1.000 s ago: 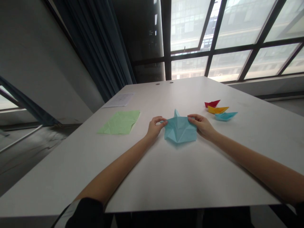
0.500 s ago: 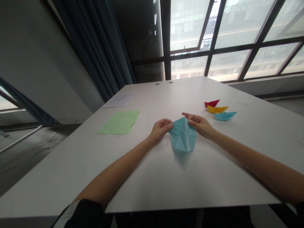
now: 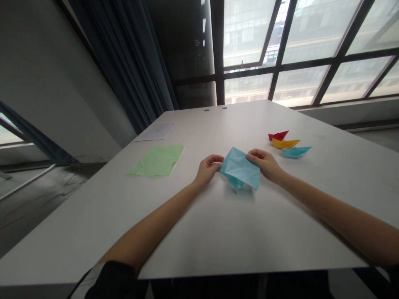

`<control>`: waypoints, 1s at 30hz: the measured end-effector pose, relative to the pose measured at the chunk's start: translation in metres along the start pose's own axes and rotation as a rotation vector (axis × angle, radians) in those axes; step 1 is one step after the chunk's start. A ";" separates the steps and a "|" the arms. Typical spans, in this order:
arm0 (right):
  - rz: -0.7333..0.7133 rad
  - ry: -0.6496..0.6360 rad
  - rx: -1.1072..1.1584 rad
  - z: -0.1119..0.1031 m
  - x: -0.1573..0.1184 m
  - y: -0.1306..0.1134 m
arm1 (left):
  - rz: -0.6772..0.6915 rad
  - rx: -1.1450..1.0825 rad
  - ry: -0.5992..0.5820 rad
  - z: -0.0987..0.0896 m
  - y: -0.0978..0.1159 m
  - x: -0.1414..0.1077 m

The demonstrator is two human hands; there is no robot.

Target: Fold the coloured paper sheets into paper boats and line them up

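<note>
A creased light blue paper is held up over the white table, with folded flaps hanging on its underside. My left hand pinches its left corner between thumb and fingers. On the opposite side, my right hand grips the upper right edge, thumb on top. Three folded paper boats stand close together to the right of my right hand: a red one, a yellow one and a blue one.
A creased green paper sheet lies flat to the left of my left hand. Behind it is a white printed sheet near the table's left edge. Windows and a dark blue curtain stand beyond the table.
The blue paper has tipped over, so a smoother, flatter face shows and its flaps now hang below. My right hand's index finger, stretched out before, is now bent in against the paper.
</note>
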State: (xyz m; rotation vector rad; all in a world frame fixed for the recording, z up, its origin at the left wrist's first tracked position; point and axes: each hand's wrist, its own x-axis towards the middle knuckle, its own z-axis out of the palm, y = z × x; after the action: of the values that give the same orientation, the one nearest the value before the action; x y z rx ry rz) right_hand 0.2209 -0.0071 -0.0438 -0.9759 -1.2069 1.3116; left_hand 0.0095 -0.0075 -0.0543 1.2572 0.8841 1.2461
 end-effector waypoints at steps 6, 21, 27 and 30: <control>-0.078 0.085 -0.115 -0.001 0.001 0.004 | -0.100 -0.019 -0.088 0.004 0.005 -0.003; -0.153 -0.024 -0.313 -0.005 0.002 0.008 | -0.138 0.024 0.002 0.002 -0.001 -0.004; -0.278 -0.073 -0.495 -0.007 0.003 0.013 | 0.042 0.343 -0.007 -0.003 -0.001 -0.003; -0.384 -0.095 -0.690 -0.008 0.003 0.014 | 0.192 0.714 -0.056 -0.005 -0.001 -0.004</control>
State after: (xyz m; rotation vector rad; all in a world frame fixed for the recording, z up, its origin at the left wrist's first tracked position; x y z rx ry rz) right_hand 0.2265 -0.0024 -0.0587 -1.0822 -1.8748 0.6410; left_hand 0.0042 -0.0100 -0.0564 1.9654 1.2468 1.0611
